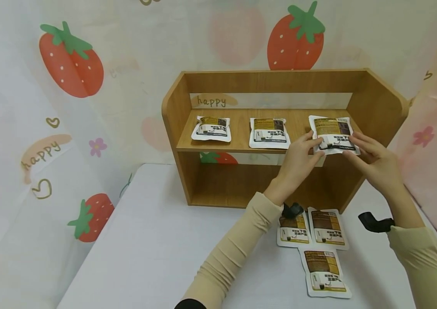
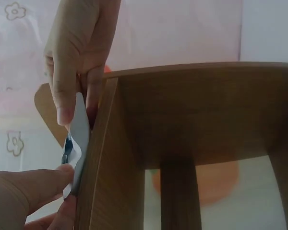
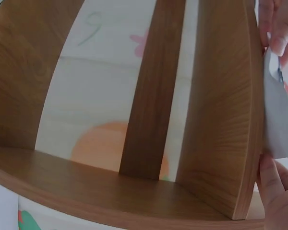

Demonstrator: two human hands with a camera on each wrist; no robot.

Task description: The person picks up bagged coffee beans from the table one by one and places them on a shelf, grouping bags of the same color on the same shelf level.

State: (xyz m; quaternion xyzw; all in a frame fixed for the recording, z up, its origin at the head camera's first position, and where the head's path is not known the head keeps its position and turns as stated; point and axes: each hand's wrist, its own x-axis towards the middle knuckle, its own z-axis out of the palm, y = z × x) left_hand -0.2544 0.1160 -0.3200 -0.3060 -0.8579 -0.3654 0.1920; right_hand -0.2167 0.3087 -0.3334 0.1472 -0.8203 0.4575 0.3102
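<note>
- Done: two flat sachets lie on the shelf (image 1: 238, 143), one at 9 o'clock (image 1: 211, 128), one in the middle (image 1: 268, 133).
- In hand: a third sachet (image 1: 333, 135) at 3 o'clock, on the shelf board; left hand (image 1: 299, 156) and right hand (image 1: 374, 161) pinch its edges.
- Left: three sachets (image 1: 324, 249) on the table (image 1: 145, 240).
- Sachets: glossy white-edged foil, brown print; shelf: wood-grain board, rounded corners.

a staged tabletop set; strawberry-print backdrop (image 1: 68, 64) hung behind a small wooden shelf (image 1: 280, 81) on a white table (image 1: 145, 240)
</note>
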